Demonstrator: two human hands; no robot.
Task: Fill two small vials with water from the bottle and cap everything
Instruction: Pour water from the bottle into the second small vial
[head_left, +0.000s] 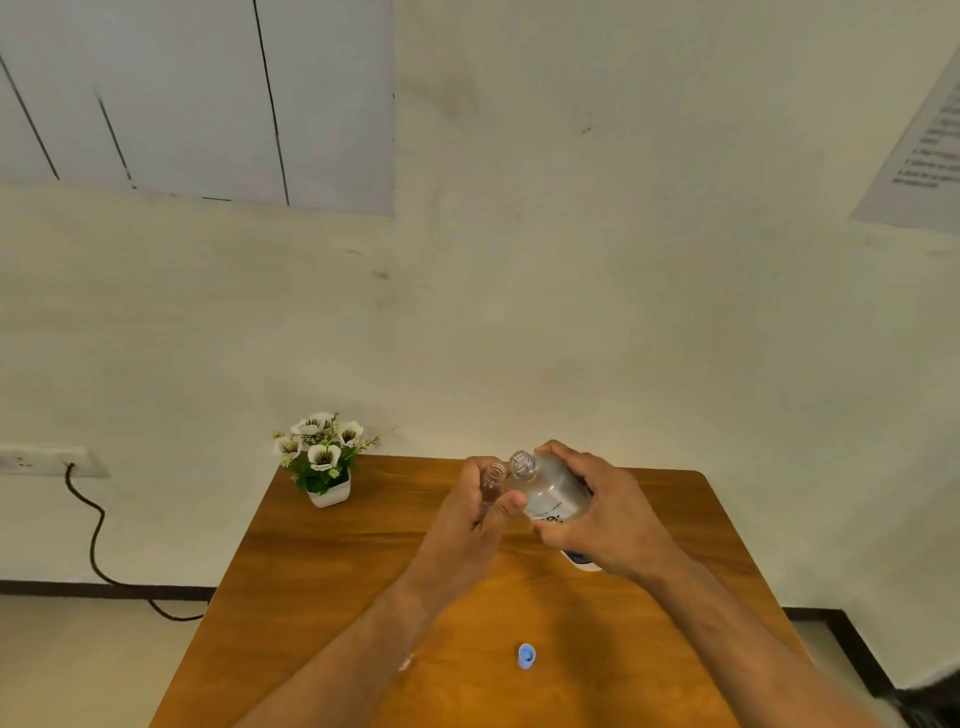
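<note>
My left hand (480, 512) grips a small clear vial (491, 480), uncapped, its threaded mouth pointing up and away. My right hand (602, 512) holds a clear water bottle (548, 493) with a white label, tilted to the left so its open threaded neck sits right beside the vial's mouth. Both are held above the far part of the wooden table (322, 582). A blue cap (526, 655) lies on the table nearer to me, between my forearms. A white and blue object (582, 561) shows partly under my right hand; I cannot tell what it is.
A small white pot of white flowers (323, 460) stands at the table's far left corner, against the wall. A wall socket (47, 461) with a dark cable (93, 540) is at the left. The table's edges drop off on both sides.
</note>
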